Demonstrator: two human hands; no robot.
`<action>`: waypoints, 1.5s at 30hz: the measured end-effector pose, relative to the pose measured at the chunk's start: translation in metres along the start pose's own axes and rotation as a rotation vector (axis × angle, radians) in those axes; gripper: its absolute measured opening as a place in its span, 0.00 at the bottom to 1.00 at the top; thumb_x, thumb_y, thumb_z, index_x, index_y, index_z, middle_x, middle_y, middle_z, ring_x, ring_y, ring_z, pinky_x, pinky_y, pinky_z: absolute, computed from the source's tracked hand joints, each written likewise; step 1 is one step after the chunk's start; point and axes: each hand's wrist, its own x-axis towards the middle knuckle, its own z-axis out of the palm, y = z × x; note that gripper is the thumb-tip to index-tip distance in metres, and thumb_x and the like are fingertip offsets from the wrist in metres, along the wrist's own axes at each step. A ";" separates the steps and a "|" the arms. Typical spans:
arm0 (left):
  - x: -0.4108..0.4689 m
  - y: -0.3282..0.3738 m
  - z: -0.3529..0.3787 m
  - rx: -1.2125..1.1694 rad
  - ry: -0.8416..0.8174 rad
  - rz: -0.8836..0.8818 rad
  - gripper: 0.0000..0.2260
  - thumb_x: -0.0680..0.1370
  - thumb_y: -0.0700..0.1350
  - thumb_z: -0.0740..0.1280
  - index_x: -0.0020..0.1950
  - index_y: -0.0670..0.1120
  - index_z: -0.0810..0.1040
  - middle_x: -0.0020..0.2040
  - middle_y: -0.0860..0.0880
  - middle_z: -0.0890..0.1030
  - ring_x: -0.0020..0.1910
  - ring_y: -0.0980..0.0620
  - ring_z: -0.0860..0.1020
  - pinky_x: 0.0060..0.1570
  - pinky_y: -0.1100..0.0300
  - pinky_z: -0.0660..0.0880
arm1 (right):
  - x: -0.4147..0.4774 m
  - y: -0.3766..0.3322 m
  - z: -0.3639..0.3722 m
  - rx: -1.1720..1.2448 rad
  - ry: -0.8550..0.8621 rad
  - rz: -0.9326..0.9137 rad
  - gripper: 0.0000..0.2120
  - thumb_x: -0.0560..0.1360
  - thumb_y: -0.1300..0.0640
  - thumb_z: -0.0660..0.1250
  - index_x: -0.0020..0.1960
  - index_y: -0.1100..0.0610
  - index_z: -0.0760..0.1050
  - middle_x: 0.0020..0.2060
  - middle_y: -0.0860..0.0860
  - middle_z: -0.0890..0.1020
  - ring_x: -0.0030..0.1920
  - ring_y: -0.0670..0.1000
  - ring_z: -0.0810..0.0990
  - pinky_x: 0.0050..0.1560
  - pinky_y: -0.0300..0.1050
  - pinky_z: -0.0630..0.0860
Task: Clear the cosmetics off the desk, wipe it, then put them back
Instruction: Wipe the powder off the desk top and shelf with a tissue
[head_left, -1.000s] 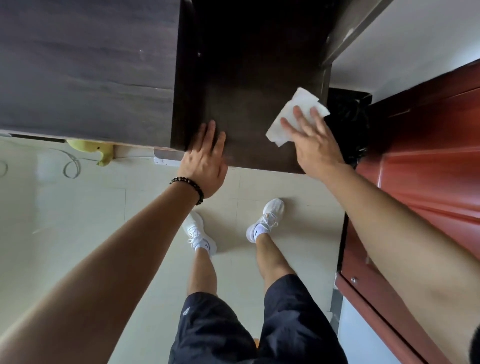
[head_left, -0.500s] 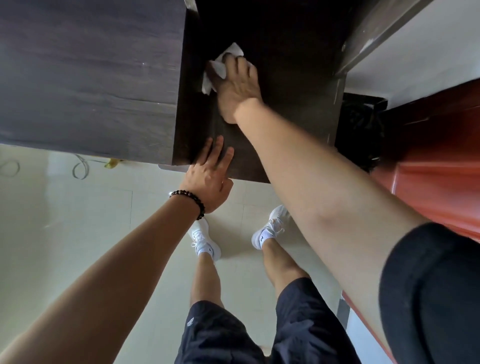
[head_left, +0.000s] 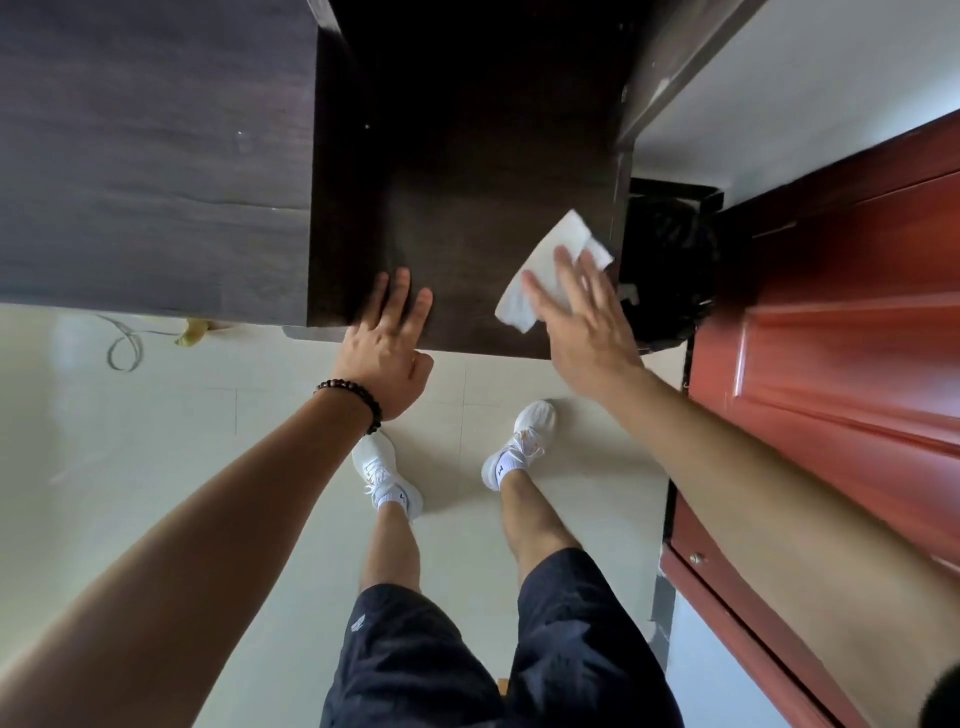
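A dark wooden desk (head_left: 467, 182) stood over a pale tiled floor (head_left: 130, 467), with a taller dark panel (head_left: 156, 156) on the far side of the left hand. On the desk top, close to its near right corner, lay a folded white wipe (head_left: 558, 244). Its long axis ran on a slant: one end pointed back towards the desk's near edge beside the right hand's thumb, the other pointed away past the fingertips towards the desk's right side.

The right hand (head_left: 587, 322) lay flat on the wipe, fingers straight and spread, pressing it to the wood without curling round it; the fingers were blurred. The left hand (head_left: 387, 343) rested apart from the wipe on the desk's near edge, fingers straight on the top and the thumb below the edge, holding nothing. A dark beaded bracelet (head_left: 353, 400) sat on its wrist.

Just beyond the right hand, off the desk's side, was a black bin bag (head_left: 670, 260), and further out a red door (head_left: 831, 312). Below the hands were two white shoes (head_left: 519, 441) and dark shorts (head_left: 415, 665). Out past the left hand, a looped cable (head_left: 124, 351) lay on the floor.
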 end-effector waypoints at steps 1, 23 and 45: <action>0.000 0.000 0.001 -0.001 0.002 -0.003 0.31 0.77 0.47 0.61 0.80 0.47 0.54 0.80 0.44 0.46 0.79 0.44 0.42 0.75 0.46 0.49 | -0.010 -0.001 0.003 -0.026 -0.031 -0.046 0.36 0.77 0.65 0.59 0.81 0.48 0.52 0.80 0.59 0.50 0.78 0.66 0.47 0.77 0.60 0.50; -0.081 -0.118 -0.014 0.107 -0.010 -0.081 0.32 0.75 0.43 0.60 0.78 0.41 0.55 0.80 0.43 0.50 0.79 0.45 0.49 0.73 0.42 0.58 | 0.013 -0.140 0.014 0.042 -0.025 -0.308 0.36 0.74 0.69 0.48 0.80 0.50 0.56 0.80 0.52 0.53 0.79 0.60 0.48 0.78 0.53 0.48; -0.072 -0.068 0.001 0.294 -0.071 0.091 0.33 0.77 0.46 0.63 0.79 0.47 0.53 0.80 0.42 0.47 0.78 0.41 0.47 0.75 0.41 0.53 | -0.046 -0.081 0.036 0.070 0.062 0.140 0.30 0.80 0.63 0.54 0.80 0.49 0.55 0.80 0.56 0.53 0.79 0.64 0.48 0.78 0.55 0.47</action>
